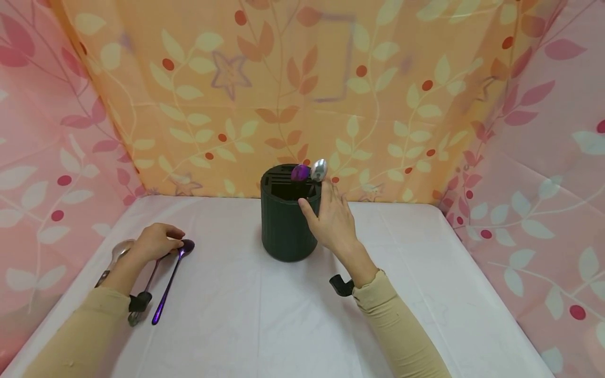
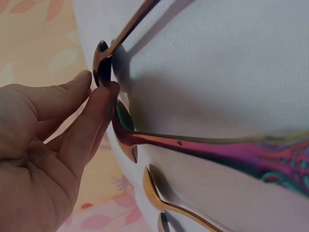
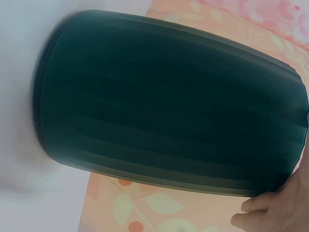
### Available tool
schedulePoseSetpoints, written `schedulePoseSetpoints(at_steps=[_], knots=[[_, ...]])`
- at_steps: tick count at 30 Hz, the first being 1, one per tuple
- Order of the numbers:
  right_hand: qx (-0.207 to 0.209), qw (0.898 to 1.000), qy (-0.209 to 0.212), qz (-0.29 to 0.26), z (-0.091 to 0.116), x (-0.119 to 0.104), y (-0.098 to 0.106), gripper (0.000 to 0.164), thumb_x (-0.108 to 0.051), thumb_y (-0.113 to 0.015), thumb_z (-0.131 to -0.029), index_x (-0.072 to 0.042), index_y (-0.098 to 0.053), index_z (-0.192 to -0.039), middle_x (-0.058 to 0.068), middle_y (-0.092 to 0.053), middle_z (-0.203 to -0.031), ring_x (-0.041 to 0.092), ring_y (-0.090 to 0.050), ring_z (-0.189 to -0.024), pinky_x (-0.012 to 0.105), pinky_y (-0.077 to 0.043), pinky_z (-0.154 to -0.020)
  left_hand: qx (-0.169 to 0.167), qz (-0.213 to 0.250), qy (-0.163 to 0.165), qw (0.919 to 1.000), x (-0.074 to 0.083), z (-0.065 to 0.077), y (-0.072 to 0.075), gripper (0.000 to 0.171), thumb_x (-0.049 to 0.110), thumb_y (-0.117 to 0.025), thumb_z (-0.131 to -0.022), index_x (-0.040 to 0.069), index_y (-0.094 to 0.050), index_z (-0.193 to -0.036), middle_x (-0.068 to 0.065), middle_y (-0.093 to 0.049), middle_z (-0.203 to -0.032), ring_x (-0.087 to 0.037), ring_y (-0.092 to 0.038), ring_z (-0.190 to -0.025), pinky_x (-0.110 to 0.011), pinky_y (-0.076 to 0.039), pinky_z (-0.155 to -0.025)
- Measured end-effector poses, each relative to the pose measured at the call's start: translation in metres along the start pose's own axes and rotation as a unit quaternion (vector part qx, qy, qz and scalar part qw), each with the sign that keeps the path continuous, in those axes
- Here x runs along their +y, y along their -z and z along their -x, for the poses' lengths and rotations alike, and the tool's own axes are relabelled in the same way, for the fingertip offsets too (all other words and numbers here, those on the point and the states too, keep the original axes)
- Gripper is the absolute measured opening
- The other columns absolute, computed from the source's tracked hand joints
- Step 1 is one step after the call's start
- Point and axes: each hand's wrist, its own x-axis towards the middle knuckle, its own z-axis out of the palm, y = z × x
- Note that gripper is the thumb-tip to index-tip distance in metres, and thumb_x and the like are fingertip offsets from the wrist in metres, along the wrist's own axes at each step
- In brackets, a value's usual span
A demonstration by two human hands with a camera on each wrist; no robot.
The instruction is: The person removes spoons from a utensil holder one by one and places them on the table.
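My left hand (image 1: 158, 242) reaches to the bowl end of a purple spoon (image 1: 167, 286) lying on the white cloth. In the left wrist view, the thumb and fingertips are right at this spoon's bowl (image 2: 101, 65), with a small gap between them. Beside it lies a rainbow-coloured spoon (image 2: 203, 150), its bowl by the fingers. My right hand (image 1: 335, 220) rests against the right side of a dark green utensil holder (image 1: 288, 228), fingers extended and thumb at the near rim. A purple spoon (image 1: 300, 172) and a silver spoon (image 1: 319, 169) stand in the holder, bowls up.
A gold spoon (image 2: 159, 198) lies beyond the rainbow one. Farther left, a silver spoon (image 1: 122, 248) with a dark handle shows partly behind the left hand. A patterned orange cloth (image 1: 264, 94) hangs behind the table, with pink cloth (image 1: 529, 136) at both sides.
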Motion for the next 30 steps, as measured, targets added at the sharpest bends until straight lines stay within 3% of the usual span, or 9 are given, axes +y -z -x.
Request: schedulePoseSetpoints(at_steps=[5, 9, 12, 16, 22, 30], knots=[[-0.002, 1.000, -0.001, 0.003, 0.000, 0.000, 0.000, 0.094, -0.073, -0.029, -0.103, -0.005, -0.012, -0.166, 0.014, -0.021, -0.172, 0.032, -0.021, -0.158, 0.060, -0.015, -0.127, 0.003, -0.013, -0.014, 0.9998, 0.008, 0.004, -0.001, 0.028, 0.004, -0.072, -0.093, -0.013, -0.070, -0.115, -0.027, -0.074, -0.108, -0.018, -0.069, -0.074, -0.025, -0.052, -0.060], [0.002, 1.000, 0.003, 0.003, 0.000, 0.001, 0.000, 0.094, -0.073, -0.029, -0.103, -0.005, -0.013, -0.166, 0.015, -0.023, -0.171, 0.033, -0.022, -0.158, 0.061, -0.016, -0.127, 0.001, -0.047, -0.012, 0.9988, 0.013, 0.005, -0.001, 0.032, 0.011, -0.072, -0.095, -0.013, -0.070, -0.116, -0.029, -0.072, -0.111, -0.036, -0.070, -0.090, -0.042, -0.059, -0.074], [0.002, 1.000, 0.004, 0.003, 0.000, 0.001, -0.001, 0.094, -0.073, -0.029, -0.103, -0.005, -0.013, -0.166, 0.014, -0.022, -0.171, 0.033, -0.023, -0.157, 0.061, -0.016, -0.126, -0.007, -0.067, -0.003, 0.9977, 0.015, 0.005, -0.002, 0.039, 0.018, -0.070, -0.098, -0.014, -0.067, -0.120, -0.031, -0.070, -0.114, -0.047, -0.066, -0.105, -0.055, -0.058, -0.084], [0.003, 1.000, 0.003, 0.000, 0.000, 0.001, -0.001, 0.094, -0.073, -0.029, -0.102, -0.006, -0.012, -0.166, 0.013, -0.022, -0.172, 0.033, -0.022, -0.158, 0.061, -0.016, -0.127, -0.009, -0.071, 0.000, 0.9975, 0.017, 0.004, -0.004, 0.045, 0.021, -0.068, -0.100, -0.016, -0.063, -0.125, -0.033, -0.069, -0.116, -0.049, -0.065, -0.107, -0.059, -0.057, -0.088], [0.005, 1.000, 0.004, -0.003, -0.001, 0.001, -0.002, 0.095, -0.074, -0.029, -0.102, -0.006, -0.012, -0.166, 0.013, -0.022, -0.172, 0.034, -0.022, -0.157, 0.062, -0.016, -0.126, 0.028, -0.056, -0.033, 0.9975, 0.030, 0.002, 0.001, 0.047, 0.025, -0.065, -0.102, -0.013, -0.062, -0.129, -0.032, -0.069, -0.121, -0.051, -0.065, -0.113, -0.062, -0.055, -0.092], [0.002, 1.000, 0.003, 0.000, -0.001, 0.001, -0.002, 0.095, -0.075, -0.027, -0.102, -0.005, -0.014, -0.165, 0.014, -0.023, -0.171, 0.031, -0.022, -0.158, 0.060, -0.015, -0.127, 0.105, -0.004, -0.084, 0.9908, 0.070, 0.003, 0.012, 0.043, 0.024, -0.061, -0.106, -0.007, -0.061, -0.136, -0.030, -0.068, -0.126, -0.050, -0.064, -0.117, -0.062, -0.055, -0.094]])
